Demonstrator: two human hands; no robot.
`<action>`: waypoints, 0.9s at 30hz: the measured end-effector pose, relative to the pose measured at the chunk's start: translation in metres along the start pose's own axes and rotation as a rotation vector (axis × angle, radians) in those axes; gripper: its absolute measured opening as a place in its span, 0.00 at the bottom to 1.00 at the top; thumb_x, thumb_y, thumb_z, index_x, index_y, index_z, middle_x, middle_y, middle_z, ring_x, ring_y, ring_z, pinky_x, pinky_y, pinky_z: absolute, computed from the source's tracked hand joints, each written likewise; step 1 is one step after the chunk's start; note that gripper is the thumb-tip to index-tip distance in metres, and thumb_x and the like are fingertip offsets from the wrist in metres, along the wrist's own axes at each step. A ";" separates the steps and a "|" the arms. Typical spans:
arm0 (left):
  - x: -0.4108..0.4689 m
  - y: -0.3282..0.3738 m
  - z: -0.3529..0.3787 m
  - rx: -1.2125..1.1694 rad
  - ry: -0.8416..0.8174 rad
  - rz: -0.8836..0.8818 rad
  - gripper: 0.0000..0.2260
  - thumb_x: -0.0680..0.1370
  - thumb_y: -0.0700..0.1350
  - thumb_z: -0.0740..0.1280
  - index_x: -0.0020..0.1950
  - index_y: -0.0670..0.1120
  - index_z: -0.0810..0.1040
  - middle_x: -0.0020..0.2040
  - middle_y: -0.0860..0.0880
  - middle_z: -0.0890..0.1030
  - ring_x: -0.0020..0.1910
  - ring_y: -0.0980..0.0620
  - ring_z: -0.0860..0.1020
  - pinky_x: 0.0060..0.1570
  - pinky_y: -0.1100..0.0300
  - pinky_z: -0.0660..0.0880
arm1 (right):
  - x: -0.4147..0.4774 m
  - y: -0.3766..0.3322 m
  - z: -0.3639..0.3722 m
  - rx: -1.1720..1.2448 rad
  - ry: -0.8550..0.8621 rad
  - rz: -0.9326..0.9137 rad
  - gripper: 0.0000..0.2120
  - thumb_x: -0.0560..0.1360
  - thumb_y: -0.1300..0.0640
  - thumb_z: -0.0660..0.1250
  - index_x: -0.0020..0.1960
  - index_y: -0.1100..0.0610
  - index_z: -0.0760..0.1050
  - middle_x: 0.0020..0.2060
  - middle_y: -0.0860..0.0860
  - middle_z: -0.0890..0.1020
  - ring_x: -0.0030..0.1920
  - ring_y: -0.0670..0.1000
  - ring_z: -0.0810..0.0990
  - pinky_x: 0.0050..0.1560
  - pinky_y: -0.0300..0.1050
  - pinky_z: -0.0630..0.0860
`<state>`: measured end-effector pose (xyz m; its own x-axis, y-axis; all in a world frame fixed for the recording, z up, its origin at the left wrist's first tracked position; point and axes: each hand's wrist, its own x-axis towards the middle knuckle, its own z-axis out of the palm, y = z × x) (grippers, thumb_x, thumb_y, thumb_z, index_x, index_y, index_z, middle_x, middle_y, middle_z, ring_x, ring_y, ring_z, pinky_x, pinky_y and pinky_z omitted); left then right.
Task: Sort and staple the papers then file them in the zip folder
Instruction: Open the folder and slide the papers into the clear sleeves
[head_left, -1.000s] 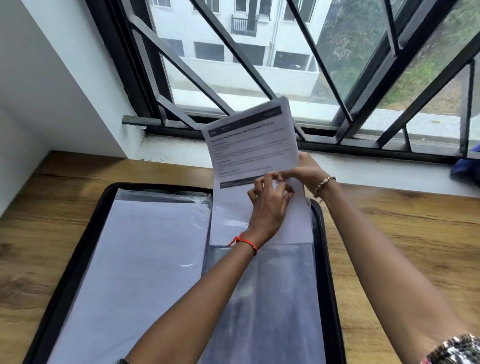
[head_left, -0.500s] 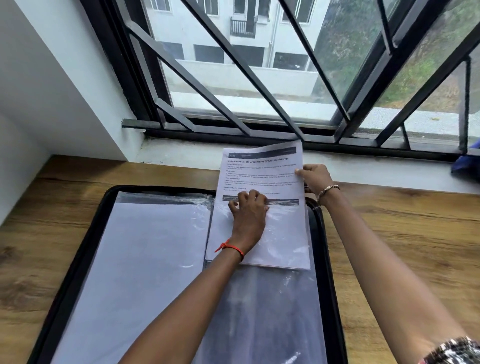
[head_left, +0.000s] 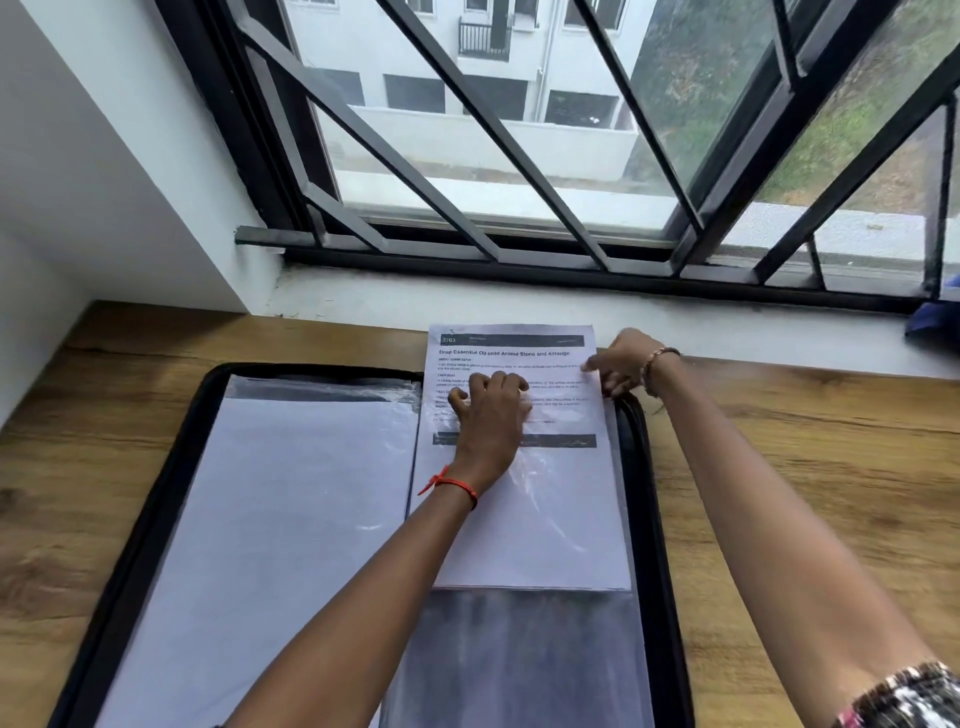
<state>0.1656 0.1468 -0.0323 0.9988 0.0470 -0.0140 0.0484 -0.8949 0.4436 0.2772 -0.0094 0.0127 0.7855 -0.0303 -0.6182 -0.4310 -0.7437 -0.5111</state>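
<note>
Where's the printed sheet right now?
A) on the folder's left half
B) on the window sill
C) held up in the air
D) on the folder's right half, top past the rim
D: the sheet lies flat on the right half of the folder with its top edge past the rim. The left hand rests on it and the right hand holds its right edge.

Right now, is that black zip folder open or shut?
Open. The zip folder lies spread flat on the wooden desk, both inner halves facing up.
</note>
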 end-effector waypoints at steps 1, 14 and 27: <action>0.000 -0.002 -0.001 -0.001 0.002 -0.010 0.12 0.80 0.43 0.57 0.63 0.49 0.71 0.61 0.51 0.74 0.61 0.48 0.65 0.51 0.52 0.54 | 0.002 -0.005 0.002 -0.145 0.093 -0.054 0.10 0.71 0.58 0.71 0.43 0.63 0.72 0.39 0.57 0.76 0.37 0.55 0.76 0.36 0.45 0.76; 0.002 -0.019 -0.012 0.000 0.129 -0.045 0.10 0.79 0.39 0.59 0.55 0.48 0.77 0.55 0.50 0.79 0.60 0.47 0.67 0.55 0.53 0.51 | 0.001 -0.061 0.061 -0.639 0.223 -0.525 0.12 0.78 0.63 0.57 0.44 0.56 0.78 0.44 0.54 0.78 0.60 0.57 0.74 0.64 0.53 0.58; 0.004 -0.019 -0.012 0.021 0.200 -0.014 0.10 0.78 0.37 0.61 0.50 0.48 0.80 0.52 0.50 0.80 0.57 0.46 0.68 0.52 0.52 0.54 | -0.035 -0.052 0.056 -0.685 0.020 -0.547 0.10 0.69 0.62 0.71 0.50 0.57 0.82 0.48 0.54 0.84 0.53 0.53 0.78 0.56 0.47 0.68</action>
<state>0.1683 0.1696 -0.0300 0.9765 0.1447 0.1596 0.0641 -0.9025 0.4259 0.2468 0.0679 0.0275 0.8146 0.4409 -0.3770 0.3649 -0.8946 -0.2578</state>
